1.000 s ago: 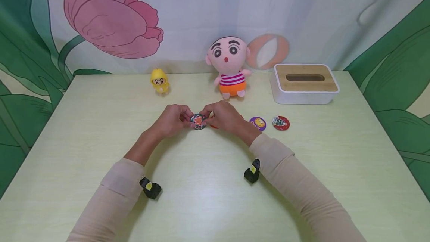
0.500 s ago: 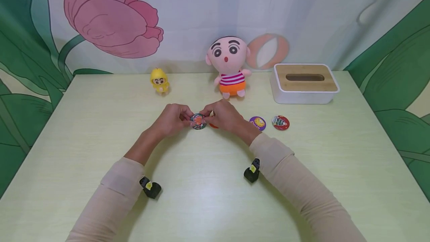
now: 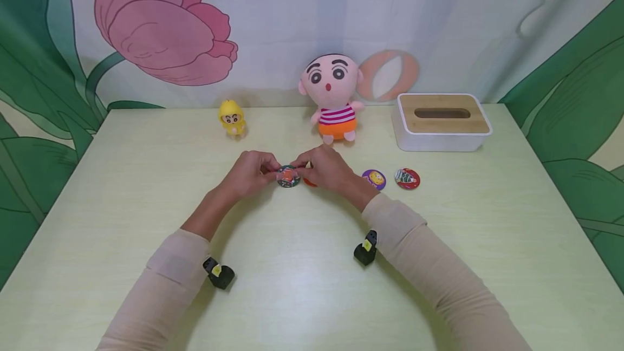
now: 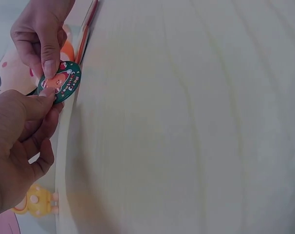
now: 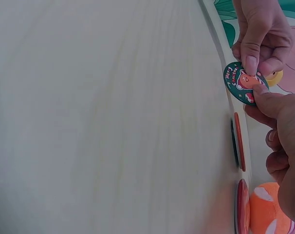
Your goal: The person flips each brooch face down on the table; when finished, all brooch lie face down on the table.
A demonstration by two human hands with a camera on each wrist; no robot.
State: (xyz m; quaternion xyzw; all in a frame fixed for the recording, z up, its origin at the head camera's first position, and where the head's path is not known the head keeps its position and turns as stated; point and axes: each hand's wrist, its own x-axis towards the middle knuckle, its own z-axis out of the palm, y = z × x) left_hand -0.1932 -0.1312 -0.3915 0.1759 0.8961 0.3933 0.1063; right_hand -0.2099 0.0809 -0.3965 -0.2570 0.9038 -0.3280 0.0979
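A round dark green badge with an orange bear on it is held between both hands near the middle of the table. White "Merry Christmas" lettering shows on the same badge in the right wrist view. My left hand pinches its left edge, thumb on the printed face. On the opposite edge, my right hand pinches it likewise. An orange-red badge lies partly hidden beneath the right hand. Farther right on the table are a purple badge and a red badge with a tree picture.
Behind the hands sits a plush doll in a striped top. A small yellow figure stands to its left. The white tissue box with a wooden lid occupies the back right. A printed curtain hangs behind the table.
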